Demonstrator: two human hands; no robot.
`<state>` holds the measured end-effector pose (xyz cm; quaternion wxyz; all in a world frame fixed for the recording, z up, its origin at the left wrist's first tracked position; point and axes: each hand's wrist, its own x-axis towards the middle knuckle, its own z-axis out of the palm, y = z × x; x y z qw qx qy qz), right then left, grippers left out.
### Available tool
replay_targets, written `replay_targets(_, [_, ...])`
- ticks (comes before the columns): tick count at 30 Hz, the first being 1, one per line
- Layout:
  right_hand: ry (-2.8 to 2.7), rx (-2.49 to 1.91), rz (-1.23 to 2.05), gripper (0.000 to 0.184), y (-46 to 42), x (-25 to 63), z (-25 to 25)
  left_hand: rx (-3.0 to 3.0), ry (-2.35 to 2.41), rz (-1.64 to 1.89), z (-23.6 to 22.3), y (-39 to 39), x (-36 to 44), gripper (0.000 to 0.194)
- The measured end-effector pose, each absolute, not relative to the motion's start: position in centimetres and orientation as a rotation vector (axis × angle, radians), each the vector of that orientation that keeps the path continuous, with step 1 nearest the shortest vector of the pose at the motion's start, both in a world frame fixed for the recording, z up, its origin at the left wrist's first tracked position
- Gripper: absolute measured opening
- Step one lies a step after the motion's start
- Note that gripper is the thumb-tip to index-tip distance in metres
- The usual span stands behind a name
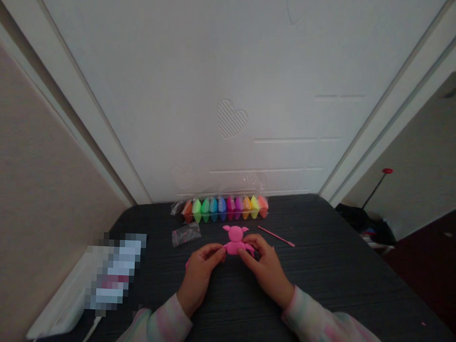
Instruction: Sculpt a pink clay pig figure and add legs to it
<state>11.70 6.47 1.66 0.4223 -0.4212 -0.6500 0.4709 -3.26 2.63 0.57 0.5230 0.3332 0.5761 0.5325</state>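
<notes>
A pink clay figure (235, 235) with a round head, two pointed ears and small arms is held up between my hands, just above the dark table. My left hand (203, 268) pinches the arm on the figure's left side between thumb and fingers. Part of another pink piece (187, 263) peeks out behind that hand. With thumb and fingers, my right hand (264, 263) grips the body and arm on the other side. The figure's lower part is not clearly visible. A thin pink modelling tool (276, 235) lies on the table beyond my right hand.
A row of colourful clay packs (222, 209) in clear plastic lies along the table's back edge by the white door (232, 65). A small clear bag (186, 234) lies left of the figure. A white device (66, 295) with a cable sits at the left.
</notes>
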Motion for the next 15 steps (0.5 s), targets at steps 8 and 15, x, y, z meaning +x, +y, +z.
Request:
replay_targets(8, [-1.599, -1.046, 1.212, 0.016, 6.53, 11.73, 1.53, 0.82, 1.391, 1.269, 0.51, 2.6, -3.31, 0.025])
replay_targets(15, [-1.571, -1.049, 1.234, 0.018, 6.63, 11.7, 1.38, 0.821, 1.413, 1.269, 0.87, 2.63, -3.15, 0.027])
